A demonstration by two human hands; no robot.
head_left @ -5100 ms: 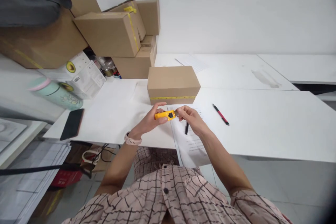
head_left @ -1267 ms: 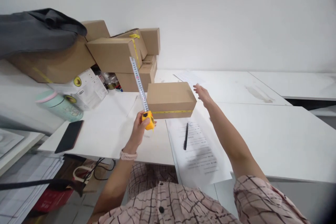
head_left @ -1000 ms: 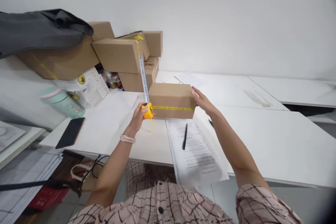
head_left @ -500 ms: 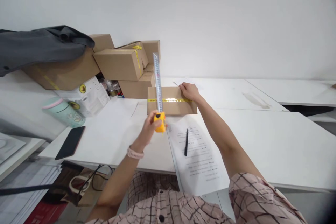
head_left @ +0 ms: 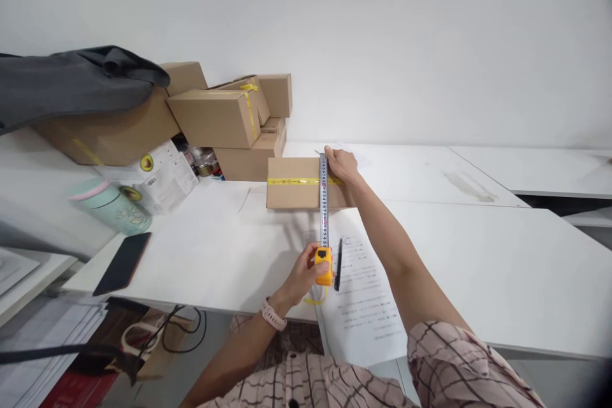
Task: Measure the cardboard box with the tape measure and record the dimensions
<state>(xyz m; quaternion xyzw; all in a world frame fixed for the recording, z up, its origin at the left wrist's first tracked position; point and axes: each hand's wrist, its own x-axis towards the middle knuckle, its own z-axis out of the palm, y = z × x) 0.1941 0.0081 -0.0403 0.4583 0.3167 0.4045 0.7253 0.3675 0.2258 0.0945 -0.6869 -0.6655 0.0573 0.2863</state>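
A small cardboard box (head_left: 294, 183) with a yellow tape band stands on the white table (head_left: 468, 242). My left hand (head_left: 305, 275) grips a yellow tape measure case (head_left: 324, 265) near the table's front edge. Its metal blade (head_left: 324, 201) runs straight away from me, across the top of the box. My right hand (head_left: 340, 165) rests on the box's far right part, fingers closed around the blade's end. A black pen (head_left: 338, 256) lies on a printed sheet (head_left: 363, 296) just right of the case.
Several cardboard boxes (head_left: 217, 118) are stacked at the back left, a dark garment (head_left: 71, 80) draped over the largest. A white carton (head_left: 160, 169), a mint green bottle (head_left: 112, 207) and a black phone (head_left: 123, 255) lie at the left. Cables (head_left: 184, 331) hang under the table.
My left hand has drawn the tape case back toward me and to the right, and the blade, earlier upright, now lies over the box. My right hand has taken hold of the blade's end.
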